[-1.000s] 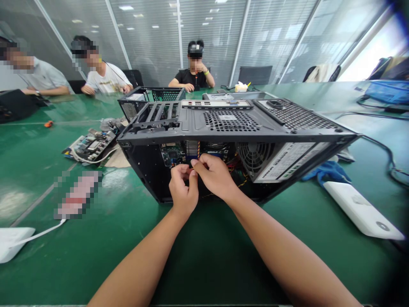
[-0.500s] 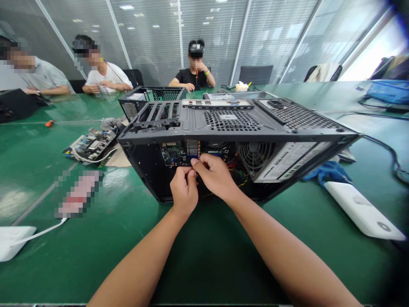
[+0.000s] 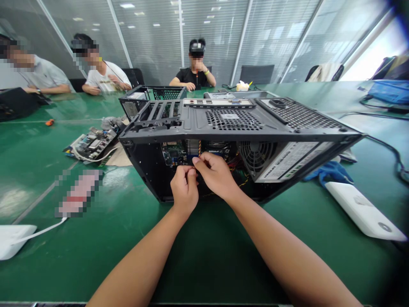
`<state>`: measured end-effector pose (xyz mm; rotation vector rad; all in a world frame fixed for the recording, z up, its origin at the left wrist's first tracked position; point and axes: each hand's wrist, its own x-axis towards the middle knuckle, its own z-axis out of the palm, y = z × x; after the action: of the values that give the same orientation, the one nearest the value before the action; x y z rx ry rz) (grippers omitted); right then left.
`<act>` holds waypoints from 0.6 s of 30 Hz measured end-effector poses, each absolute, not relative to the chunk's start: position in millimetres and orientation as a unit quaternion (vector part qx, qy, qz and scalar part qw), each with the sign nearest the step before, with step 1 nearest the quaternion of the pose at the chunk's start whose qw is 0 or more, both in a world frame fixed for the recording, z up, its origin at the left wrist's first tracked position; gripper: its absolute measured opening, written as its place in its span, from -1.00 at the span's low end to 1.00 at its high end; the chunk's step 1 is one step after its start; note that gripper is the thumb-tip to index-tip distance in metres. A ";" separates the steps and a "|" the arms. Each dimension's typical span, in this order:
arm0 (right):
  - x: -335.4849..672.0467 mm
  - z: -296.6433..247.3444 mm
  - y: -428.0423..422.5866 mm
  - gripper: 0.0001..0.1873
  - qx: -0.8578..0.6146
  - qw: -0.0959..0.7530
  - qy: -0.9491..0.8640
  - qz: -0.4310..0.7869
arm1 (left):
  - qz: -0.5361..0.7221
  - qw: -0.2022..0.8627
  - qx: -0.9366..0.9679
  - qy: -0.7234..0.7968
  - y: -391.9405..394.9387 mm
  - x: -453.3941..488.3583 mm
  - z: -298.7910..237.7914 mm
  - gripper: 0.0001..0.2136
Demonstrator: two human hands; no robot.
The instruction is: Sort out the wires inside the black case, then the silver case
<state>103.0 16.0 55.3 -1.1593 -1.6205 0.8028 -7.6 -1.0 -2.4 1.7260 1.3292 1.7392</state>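
Note:
A black computer case (image 3: 194, 128) lies on the green table with its open side toward me. Inside show a green motherboard (image 3: 174, 152), a twisted cable (image 3: 200, 147) and a power supply (image 3: 255, 155) with a fan grille and white label. At the opening, my left hand (image 3: 185, 187) is closed, thumb against the bent fingers. My right hand (image 3: 215, 172) pinches right beside it, thumb and fingers together. The fingertips of both hands nearly meet below the cable; whatever small thing they hold is hidden. Coloured wires (image 3: 236, 164) run behind my right hand.
Left of the case lie a loose circuit board (image 3: 96, 143) and a blurred pink item (image 3: 78, 194). On the right are a white power bank (image 3: 364, 211) and blue gloves (image 3: 334, 172). A second case frame (image 3: 169, 93) stands behind. Several people sit across the table.
My hands stay almost where they were, pinching at the case opening. A person at the far left has raised one hand. The view has shifted slightly.

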 end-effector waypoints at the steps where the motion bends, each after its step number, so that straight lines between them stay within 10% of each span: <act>1: 102.8 55.4 15.8 -0.65 -0.474 0.475 -0.663 0.332 | 0.615 0.179 0.610 0.467 -1.1 -7.6 -1.7 -0.80; 18: 103.2 56.3 15.9 -0.62 -0.465 0.485 -0.666 0.324 | 0.623 0.179 0.605 0.463 -0.2 -10.5 -1.2 -0.84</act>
<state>103.2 15.9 56.3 -1.1315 -1.6217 0.7881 -10.5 -0.2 -1.2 1.7113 1.3081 1.7602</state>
